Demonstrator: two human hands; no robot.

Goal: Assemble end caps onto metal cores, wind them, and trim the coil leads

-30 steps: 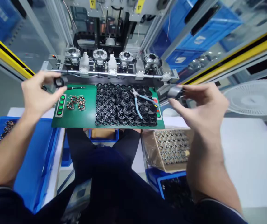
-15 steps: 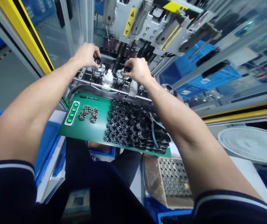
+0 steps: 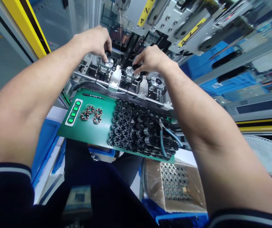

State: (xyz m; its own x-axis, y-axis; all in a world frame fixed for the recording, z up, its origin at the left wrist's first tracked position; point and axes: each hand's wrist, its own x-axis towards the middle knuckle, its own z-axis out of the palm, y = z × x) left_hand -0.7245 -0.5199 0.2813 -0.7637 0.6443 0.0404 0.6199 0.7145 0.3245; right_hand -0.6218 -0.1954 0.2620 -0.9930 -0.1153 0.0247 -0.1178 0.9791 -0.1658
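My left hand (image 3: 99,40) pinches a black stator core (image 3: 107,54) at the top of the left round metal fixture (image 3: 105,67); the fingers partly cover it. On the middle fixture (image 3: 129,75), my right hand (image 3: 152,59) has thumb and fingers closed around another black stator core (image 3: 135,67). Whether either core is fully seated I cannot tell. A third fixture (image 3: 157,82) to the right has a dark toothed ring in its top. Below, many black stator cores (image 3: 126,125) stand in rows on a green board (image 3: 86,131).
Several copper-wound stators (image 3: 90,109), a pen (image 3: 93,96) and a panel with green buttons (image 3: 74,112) are on the board's left. Pliers (image 3: 162,139) lie across the cores. Machine heads (image 3: 169,22) hang above the fixtures. A lined box (image 3: 176,183) holds metal rings.
The view has shifted, bringing the third fixture into sight. Both hands remain at the same two fixtures, and the cores sit lower against them.
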